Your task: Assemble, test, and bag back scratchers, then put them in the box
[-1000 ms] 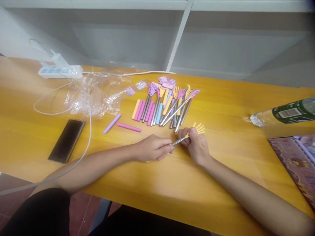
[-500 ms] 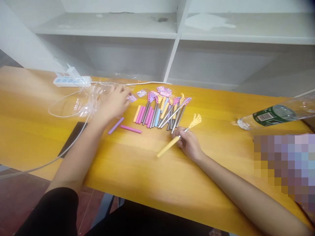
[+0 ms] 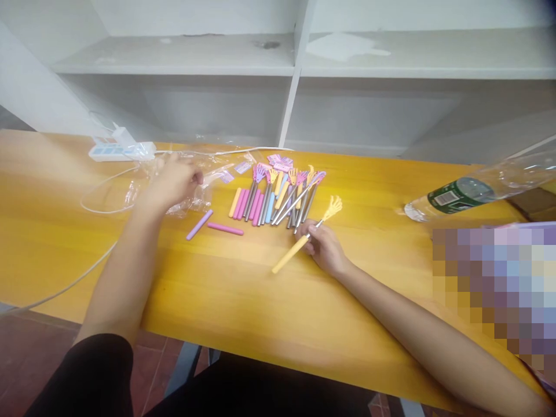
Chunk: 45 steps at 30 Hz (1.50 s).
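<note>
So the scratcher (image 3: pixel 295 249) is mostly yellow — yellow handle (image 3: pixel 286 258), yellow claw (image 3: pixel 333 207), silvery shaft (image 3: pixel 319 223). Loose tubes: one lilac tube (image 3: pixel 199 225), one hot pink tube (image 3: pixel 225 229). The pile (image 3: pixel 282 200) mixes yellow, pink and light blue tubes, silver rods (image 3: pixel 263 209), plus purple, yellow and pink claws. Bench (image 3: pixel 243 313) is honey orange, shelf (image 3: pixel 182 55) off-white, power strip (image 3: pixel 149 150) white with pale blue, bottle label (image 3: pixel 460 197) dark green — sleeve (image 3: pixel 82 376) is plain black.

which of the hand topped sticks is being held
The stick with the yellow head and grip, in the right hand; the other sticks lie bunched on the table.
</note>
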Available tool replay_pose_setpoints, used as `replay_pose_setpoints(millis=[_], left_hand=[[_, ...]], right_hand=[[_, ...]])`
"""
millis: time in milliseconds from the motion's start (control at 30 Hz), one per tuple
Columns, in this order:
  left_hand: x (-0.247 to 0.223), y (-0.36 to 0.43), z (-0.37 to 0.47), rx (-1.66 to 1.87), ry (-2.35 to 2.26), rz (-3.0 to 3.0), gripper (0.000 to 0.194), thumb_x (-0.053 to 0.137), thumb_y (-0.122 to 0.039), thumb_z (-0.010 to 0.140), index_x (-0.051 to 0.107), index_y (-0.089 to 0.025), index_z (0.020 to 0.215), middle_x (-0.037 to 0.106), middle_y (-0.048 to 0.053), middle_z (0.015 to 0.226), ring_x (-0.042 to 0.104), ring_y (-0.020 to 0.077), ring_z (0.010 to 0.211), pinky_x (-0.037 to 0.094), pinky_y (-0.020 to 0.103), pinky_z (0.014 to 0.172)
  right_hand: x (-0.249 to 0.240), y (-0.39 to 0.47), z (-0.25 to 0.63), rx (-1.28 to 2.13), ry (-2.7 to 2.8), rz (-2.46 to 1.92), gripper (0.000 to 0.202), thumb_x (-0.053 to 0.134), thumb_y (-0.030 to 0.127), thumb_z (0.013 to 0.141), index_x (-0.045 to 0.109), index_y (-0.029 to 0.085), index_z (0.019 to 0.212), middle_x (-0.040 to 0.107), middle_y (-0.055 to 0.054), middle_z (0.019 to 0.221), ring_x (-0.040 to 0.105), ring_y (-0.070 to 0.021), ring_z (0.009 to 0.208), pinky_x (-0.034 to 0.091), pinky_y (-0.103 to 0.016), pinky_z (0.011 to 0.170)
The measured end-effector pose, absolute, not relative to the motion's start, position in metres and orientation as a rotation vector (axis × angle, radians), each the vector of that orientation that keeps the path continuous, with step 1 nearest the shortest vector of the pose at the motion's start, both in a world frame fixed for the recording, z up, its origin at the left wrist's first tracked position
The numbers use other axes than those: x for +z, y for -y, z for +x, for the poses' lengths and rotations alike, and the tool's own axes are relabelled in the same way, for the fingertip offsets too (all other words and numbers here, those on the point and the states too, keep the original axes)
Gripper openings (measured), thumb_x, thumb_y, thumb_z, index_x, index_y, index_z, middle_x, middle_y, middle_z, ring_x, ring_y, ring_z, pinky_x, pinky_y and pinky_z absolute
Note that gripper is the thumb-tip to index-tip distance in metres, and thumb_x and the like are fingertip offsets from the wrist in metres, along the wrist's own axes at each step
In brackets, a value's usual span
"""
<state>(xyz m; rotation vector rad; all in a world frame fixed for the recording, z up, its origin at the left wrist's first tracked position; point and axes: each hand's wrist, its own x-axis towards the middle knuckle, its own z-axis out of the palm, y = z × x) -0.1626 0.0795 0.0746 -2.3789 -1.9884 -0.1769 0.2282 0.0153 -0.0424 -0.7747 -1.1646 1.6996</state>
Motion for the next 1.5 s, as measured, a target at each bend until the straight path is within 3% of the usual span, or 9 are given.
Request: replay_pose_setpoints(millis=[233, 433, 600, 700, 867, 1033, 1167, 1367, 1500], left_hand=[[0.102, -0.041, -0.090, -0.794, 1.593, -2.255, 0.015, 0.053, -0.032, 0.109, 0.065, -0.024, 0.113, 0.070, 0.009, 0.115, 0.055, 0.0339, 0.124, 0.041, 0.058, 0.111], [0.033, 0.002, 0.000, -0.880, 0.949, -2.838, 0.015, 0.056, -0.025, 0.109, 0.071, -0.025, 0.108, 0.077, 0.008, 0.097, 0.067, 0.0226, 0.083, 0.048, 0.039, 0.073], [-0.002, 0.017, 0.017, -1.025, 0.700, -2.988, 0.021, 0.053, -0.021, 0.110, 0.072, -0.024, 0.119, 0.081, 0.009, 0.105, 0.076, 0.0221, 0.095, 0.056, 0.034, 0.075], [0.000, 0.015, 0.018, -1.017, 0.754, -2.922, 0.025, 0.050, -0.024, 0.112, 0.073, -0.022, 0.121, 0.082, 0.011, 0.110, 0.078, 0.0223, 0.099, 0.059, 0.035, 0.081], [0.005, 0.011, 0.031, -0.973, 0.846, -2.876, 0.021, 0.054, -0.025, 0.111, 0.074, -0.020, 0.112, 0.082, 0.009, 0.102, 0.074, 0.0205, 0.088, 0.055, 0.034, 0.077], [-0.002, 0.013, 0.029, -0.964, 0.683, -2.971, 0.012, 0.059, -0.023, 0.105, 0.070, -0.022, 0.110, 0.079, 0.009, 0.109, 0.069, 0.0215, 0.090, 0.054, 0.036, 0.078], [-0.015, 0.010, 0.021, -1.467, 1.271, -2.971, 0.009, 0.058, -0.031, 0.104, 0.058, -0.022, 0.102, 0.062, 0.007, 0.099, 0.063, 0.0209, 0.092, 0.058, 0.037, 0.081], [-0.038, -0.005, 0.025, -2.441, 1.750, -3.094, 0.049, 0.072, -0.044, 0.100, 0.025, -0.030, 0.103, 0.043, -0.002, 0.112, 0.064, 0.0090, 0.077, 0.061, 0.025, 0.063], [-0.042, -0.006, 0.025, -2.325, 1.726, -3.397, 0.045, 0.079, -0.037, 0.097, 0.038, -0.029, 0.114, 0.051, 0.000, 0.117, 0.068, 0.0114, 0.089, 0.063, 0.025, 0.073]], right_hand=[[-0.039, -0.021, 0.229, 1.764, 1.085, -0.731, 0.054, 0.080, 0.061, 0.080, 0.048, 0.021, 0.062, 0.054, -0.002, 0.063, 0.049, -0.0155, 0.058, 0.042, -0.029, 0.056], [-0.039, 0.000, 0.228, 1.827, 0.891, -0.809, 0.045, 0.070, 0.062, 0.092, 0.049, 0.023, 0.088, 0.062, 0.000, 0.073, 0.059, -0.0164, 0.060, 0.052, -0.027, 0.050], [-0.038, 0.013, 0.231, 1.880, 0.764, -0.777, 0.045, 0.071, 0.056, 0.091, 0.042, 0.023, 0.085, 0.058, 0.001, 0.076, 0.061, -0.0156, 0.064, 0.054, -0.026, 0.049], [-0.037, 0.011, 0.231, 1.883, 0.733, -0.775, 0.045, 0.073, 0.056, 0.090, 0.042, 0.023, 0.085, 0.055, 0.002, 0.072, 0.057, -0.0143, 0.057, 0.046, -0.023, 0.041], [-0.035, 0.007, 0.230, 1.849, 0.714, -0.798, 0.047, 0.078, 0.059, 0.089, 0.050, 0.022, 0.099, 0.055, 0.005, 0.075, 0.031, -0.0037, 0.046, 0.015, -0.014, 0.038], [-0.035, 0.010, 0.230, 1.789, 0.706, -0.853, 0.056, 0.095, 0.040, 0.076, 0.048, 0.023, 0.100, 0.060, 0.006, 0.086, 0.030, -0.0015, 0.050, 0.020, -0.015, 0.040], [-0.036, 0.010, 0.231, 1.720, 0.731, -0.880, 0.054, 0.095, 0.040, 0.077, 0.048, 0.023, 0.099, 0.054, 0.008, 0.081, 0.027, -0.0014, 0.050, 0.019, -0.015, 0.040], [-0.036, 0.008, 0.232, 1.615, 0.831, -0.907, 0.051, 0.092, 0.042, 0.080, 0.047, 0.023, 0.095, 0.061, 0.004, 0.090, 0.033, -0.0020, 0.050, 0.025, -0.017, 0.040], [-0.037, 0.009, 0.232, 1.582, 0.924, -0.919, 0.048, 0.091, 0.040, 0.083, 0.048, 0.021, 0.093, 0.063, 0.002, 0.095, 0.039, -0.0026, 0.055, 0.031, -0.018, 0.044]])
